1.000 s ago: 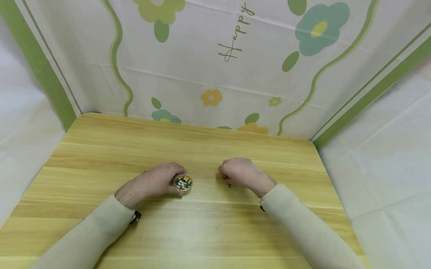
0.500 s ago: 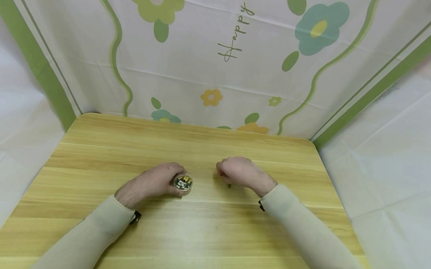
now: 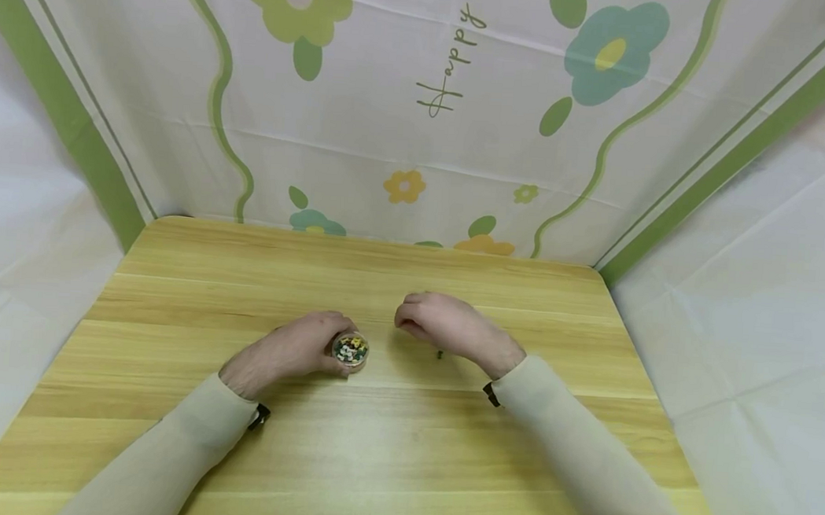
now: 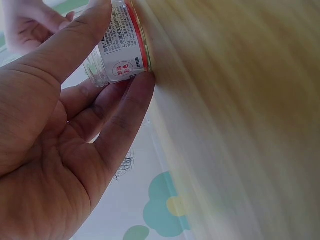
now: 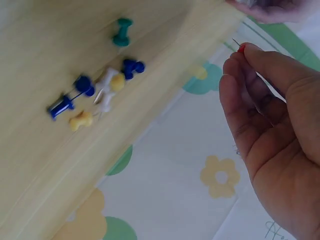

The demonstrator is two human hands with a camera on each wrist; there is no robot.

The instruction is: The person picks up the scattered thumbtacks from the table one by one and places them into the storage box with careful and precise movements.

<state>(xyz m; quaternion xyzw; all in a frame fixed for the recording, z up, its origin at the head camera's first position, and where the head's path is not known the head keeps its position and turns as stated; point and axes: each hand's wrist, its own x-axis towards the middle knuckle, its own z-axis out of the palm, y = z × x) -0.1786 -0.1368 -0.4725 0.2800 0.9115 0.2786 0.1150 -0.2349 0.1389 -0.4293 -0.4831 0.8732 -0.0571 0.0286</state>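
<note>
My left hand (image 3: 301,345) grips a small glass jar (image 3: 351,350), which stands upright on the table with yellow, white and green push pins in it. In the left wrist view the thumb and fingers wrap the jar's printed label (image 4: 120,42). My right hand (image 5: 285,115) pinches a red push pin (image 5: 242,49) between thumb and forefinger, its metal point sticking out. That hand is raised above the table, to the right of the jar. Loose on the wood below lie a green push pin (image 5: 122,32) and several blue ones, with white and yellow ones among them.
The wooden table (image 3: 372,460) runs back to a flower-printed white cloth (image 3: 364,121). White cloth walls rise at both sides. In the head view, one green push pin (image 3: 440,354) shows just under the right wrist.
My right hand has risen and moved left toward the jar, off the loose push pins. The left hand and jar have stayed where they were.
</note>
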